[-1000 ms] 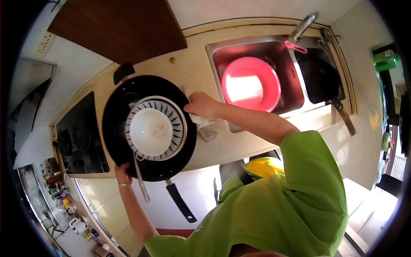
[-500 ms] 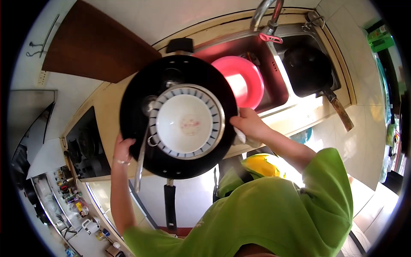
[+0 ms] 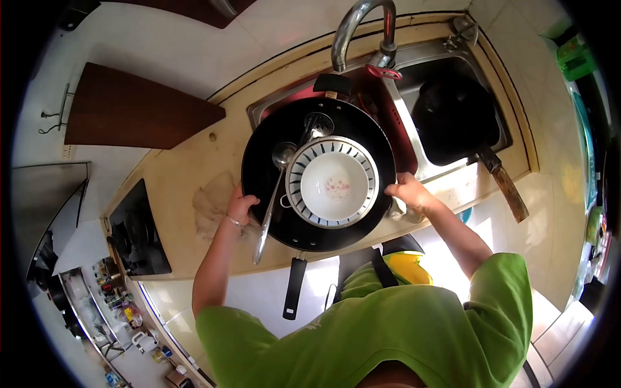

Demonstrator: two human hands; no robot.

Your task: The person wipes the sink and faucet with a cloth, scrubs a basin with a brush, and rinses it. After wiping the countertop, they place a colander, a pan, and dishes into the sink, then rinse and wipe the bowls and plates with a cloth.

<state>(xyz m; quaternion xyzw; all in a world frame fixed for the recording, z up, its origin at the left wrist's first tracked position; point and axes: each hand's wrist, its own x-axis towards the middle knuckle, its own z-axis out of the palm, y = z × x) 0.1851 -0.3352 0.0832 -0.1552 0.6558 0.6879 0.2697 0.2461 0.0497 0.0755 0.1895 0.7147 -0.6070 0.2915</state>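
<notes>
A large black wok (image 3: 259, 142) is held by its rim in both hands, its long handle pointing toward my body. My left hand (image 3: 242, 205) grips the left rim, thumb over the edge. On the opposite rim my right hand (image 3: 409, 193) is closed, with a pale cloth (image 3: 409, 213) beneath it. Inside the wok sits a white bowl (image 3: 333, 184) with dark rim stripes, nested in a metal-edged bowl. A ladle (image 3: 272, 210) leans across the left side, its handle over the rim. A slotted utensil (image 3: 318, 124) lies behind the bowls.
Behind the wok is a double sink (image 3: 414, 145) with a faucet (image 3: 362, 29). Its right basin holds a dark pan (image 3: 453, 116) with a wooden handle. A crumpled cloth (image 3: 213, 204) lies on the counter (image 3: 181, 187), left of the wok. A cooktop (image 3: 137, 229) is farther left.
The wok and both hands have shifted right, over the left basin and counter edge, now covering the pink basin. The cloth on the counter has come into view.
</notes>
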